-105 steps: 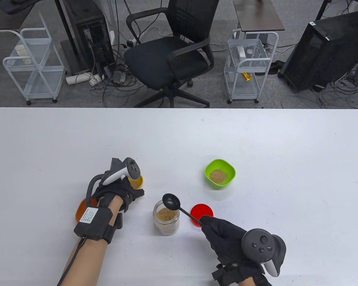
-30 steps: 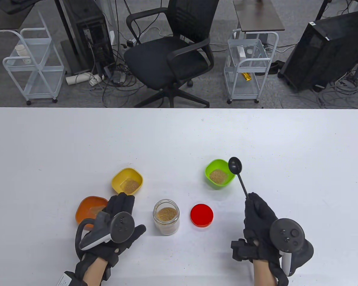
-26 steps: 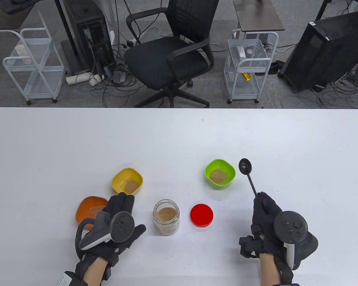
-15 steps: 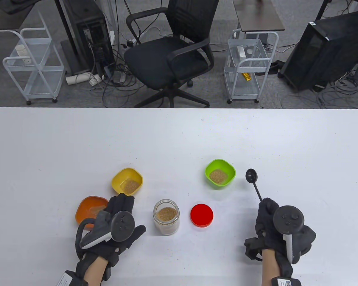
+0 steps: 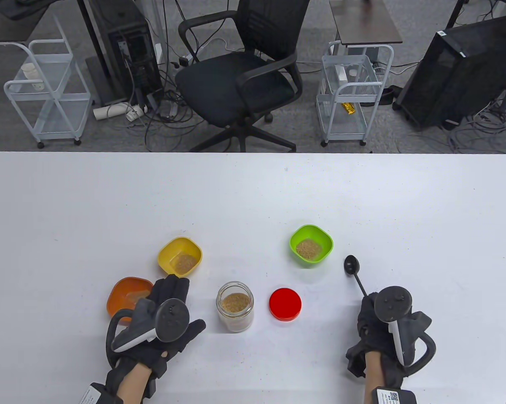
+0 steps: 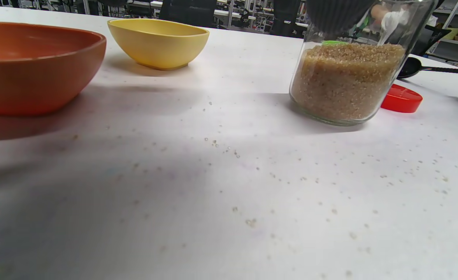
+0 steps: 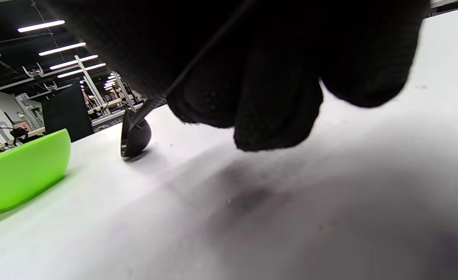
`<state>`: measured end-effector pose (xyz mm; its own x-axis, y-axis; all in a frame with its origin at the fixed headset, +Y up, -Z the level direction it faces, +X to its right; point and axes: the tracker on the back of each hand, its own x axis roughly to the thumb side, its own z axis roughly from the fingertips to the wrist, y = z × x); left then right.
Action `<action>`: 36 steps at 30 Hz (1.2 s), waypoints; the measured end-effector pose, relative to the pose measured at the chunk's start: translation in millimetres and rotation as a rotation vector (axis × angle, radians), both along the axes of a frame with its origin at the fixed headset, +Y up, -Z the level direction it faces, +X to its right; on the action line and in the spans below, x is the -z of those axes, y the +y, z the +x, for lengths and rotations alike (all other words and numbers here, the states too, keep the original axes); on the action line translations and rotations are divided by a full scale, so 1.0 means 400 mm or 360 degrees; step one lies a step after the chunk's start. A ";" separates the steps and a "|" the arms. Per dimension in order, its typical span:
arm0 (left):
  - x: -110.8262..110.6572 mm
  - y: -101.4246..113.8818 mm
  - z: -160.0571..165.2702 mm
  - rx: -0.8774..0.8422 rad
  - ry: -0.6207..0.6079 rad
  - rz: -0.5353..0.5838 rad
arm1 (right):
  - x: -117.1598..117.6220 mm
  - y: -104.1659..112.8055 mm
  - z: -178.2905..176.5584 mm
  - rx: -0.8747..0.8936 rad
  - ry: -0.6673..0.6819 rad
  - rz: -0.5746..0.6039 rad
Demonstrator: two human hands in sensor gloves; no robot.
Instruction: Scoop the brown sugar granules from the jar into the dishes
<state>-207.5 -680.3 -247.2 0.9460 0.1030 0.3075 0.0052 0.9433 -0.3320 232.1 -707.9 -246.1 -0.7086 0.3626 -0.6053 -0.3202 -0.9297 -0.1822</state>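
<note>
Spoon: bowl on table, pointing away toward green dish
Right hand: fingers curled round spoon handle
Left hand: fingers flat, holding nothing

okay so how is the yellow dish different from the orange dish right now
The yellow dish lies farther from the person than the orange dish. The yellow dish is fully in view; the left hand covers part of the orange dish in the table view. The sugar pile shows plainly in the yellow dish, only faintly in the orange one. Both stand upright, left of the jar.
</note>
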 end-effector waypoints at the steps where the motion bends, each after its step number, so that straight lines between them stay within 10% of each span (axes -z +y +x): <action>1: 0.000 0.000 0.000 0.0000 0.0002 -0.0004 | 0.001 -0.003 0.000 0.0005 -0.0004 -0.0038; 20: -0.002 -0.003 -0.001 0.0037 -0.0005 -0.0027 | 0.017 -0.024 -0.010 -0.0134 0.0043 -0.0252; 36: 0.001 -0.006 0.002 0.0040 -0.0006 -0.0046 | 0.003 0.055 -0.101 -0.0231 0.0326 0.0055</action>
